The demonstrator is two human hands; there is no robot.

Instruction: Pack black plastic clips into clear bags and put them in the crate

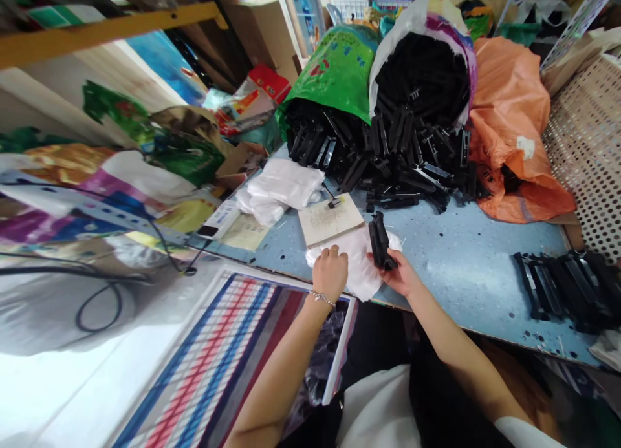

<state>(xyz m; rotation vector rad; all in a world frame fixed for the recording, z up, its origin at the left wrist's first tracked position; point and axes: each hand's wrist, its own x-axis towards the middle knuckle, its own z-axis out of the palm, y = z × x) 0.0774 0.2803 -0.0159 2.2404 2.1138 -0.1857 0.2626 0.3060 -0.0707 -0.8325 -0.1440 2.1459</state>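
My right hand (pixel 400 275) grips a black plastic part (pixel 380 241), long and narrow, which stands up above white plastic bags (pixel 361 273) at the table's near edge. My left hand (pixel 330 271) is closed, its knuckles up, over the left side of those bags; whatever its fingers hold is hidden. Just beyond it lies a pale square board (pixel 331 220) with a small dark tool (pixel 334 202) on top. More black plastic parts (pixel 398 157) lie in a loose heap at the back of the table.
Green (pixel 334 66) and white (pixel 383 60) sacks spill parts behind the heap; an orange sack (pixel 509 112) stands beside them. Black parts lie in a row (pixel 567 286) at the right. Folded white bags (pixel 281 186) sit left of the board. A striped cloth (pixel 208 364) is below left.
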